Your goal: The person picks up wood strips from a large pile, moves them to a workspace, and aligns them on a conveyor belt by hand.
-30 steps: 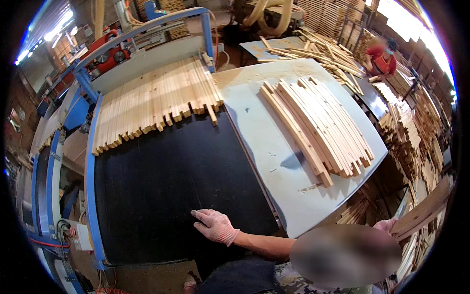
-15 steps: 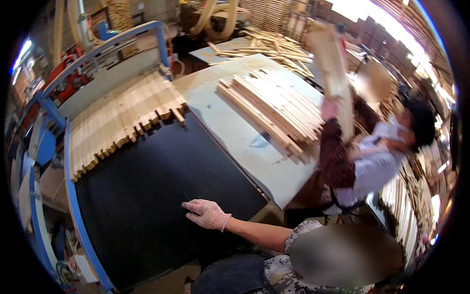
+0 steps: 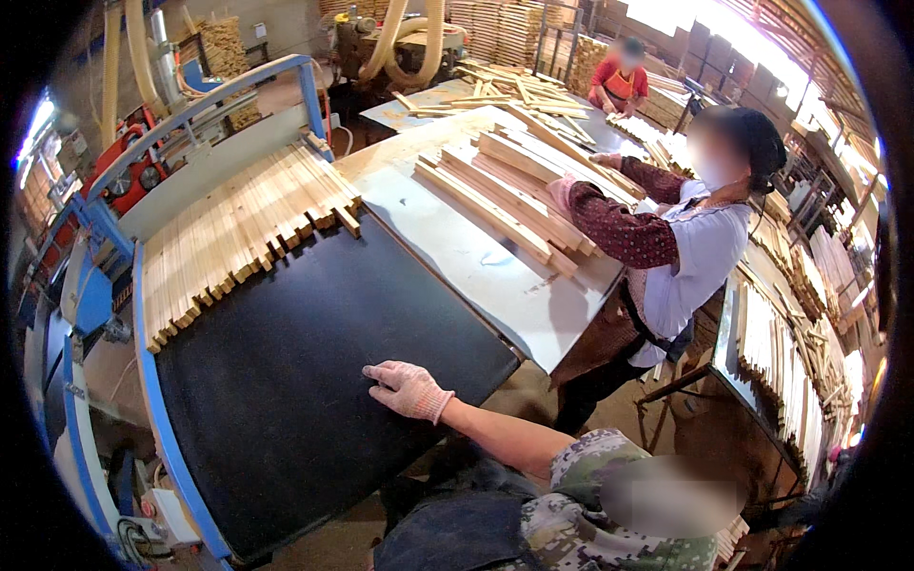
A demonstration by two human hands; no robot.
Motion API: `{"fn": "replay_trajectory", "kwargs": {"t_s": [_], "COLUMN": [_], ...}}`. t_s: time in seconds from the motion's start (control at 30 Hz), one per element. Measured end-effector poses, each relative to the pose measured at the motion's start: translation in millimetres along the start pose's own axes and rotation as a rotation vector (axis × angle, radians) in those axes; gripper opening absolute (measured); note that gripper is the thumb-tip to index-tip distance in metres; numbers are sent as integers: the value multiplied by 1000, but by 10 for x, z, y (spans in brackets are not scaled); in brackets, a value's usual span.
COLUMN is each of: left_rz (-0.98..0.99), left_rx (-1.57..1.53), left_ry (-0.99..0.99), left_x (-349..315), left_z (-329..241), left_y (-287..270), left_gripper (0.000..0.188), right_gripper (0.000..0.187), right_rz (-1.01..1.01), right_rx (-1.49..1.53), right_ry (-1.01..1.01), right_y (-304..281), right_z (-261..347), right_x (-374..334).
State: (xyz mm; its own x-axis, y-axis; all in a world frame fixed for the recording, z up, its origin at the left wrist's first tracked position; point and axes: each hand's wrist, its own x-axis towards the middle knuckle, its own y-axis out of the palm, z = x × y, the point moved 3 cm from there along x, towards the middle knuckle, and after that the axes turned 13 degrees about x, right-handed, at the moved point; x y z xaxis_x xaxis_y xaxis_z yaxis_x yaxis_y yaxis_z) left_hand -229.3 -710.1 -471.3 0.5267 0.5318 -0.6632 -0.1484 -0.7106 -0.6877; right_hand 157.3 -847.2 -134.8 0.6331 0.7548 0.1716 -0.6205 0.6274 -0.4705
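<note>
Head view: gloved left hand (image 3: 407, 388) flat at frame centre, fingers spread, holding nothing, braced on black conveyor belt (image 3: 286, 381). Pale wooden slats (image 3: 238, 233) ride side by side upper left. Right hand unseen.

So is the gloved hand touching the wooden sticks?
Apart. The head view shows the gloved hand flat on the black belt, with bare belt between it and the wooden sticks.
</note>
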Motion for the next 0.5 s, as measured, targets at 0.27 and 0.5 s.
{"fn": "replay_trajectory", "kwargs": {"t_s": [0.27,0.5], "left_rz": [75,151], "left_rx": [-55,-189], "left_ry": [-81,-108], "left_x": [-394,-734], "left_z": [820,1101], "left_y": [494,1017], "left_gripper": [49,49], "right_gripper": [45,37], "right_rz": [-52,-149], "right_rx": [89,82], "right_ry": [106,-96], "right_y": [96,137], "right_z": [70,-31], "right_x": [-3,-25]}}
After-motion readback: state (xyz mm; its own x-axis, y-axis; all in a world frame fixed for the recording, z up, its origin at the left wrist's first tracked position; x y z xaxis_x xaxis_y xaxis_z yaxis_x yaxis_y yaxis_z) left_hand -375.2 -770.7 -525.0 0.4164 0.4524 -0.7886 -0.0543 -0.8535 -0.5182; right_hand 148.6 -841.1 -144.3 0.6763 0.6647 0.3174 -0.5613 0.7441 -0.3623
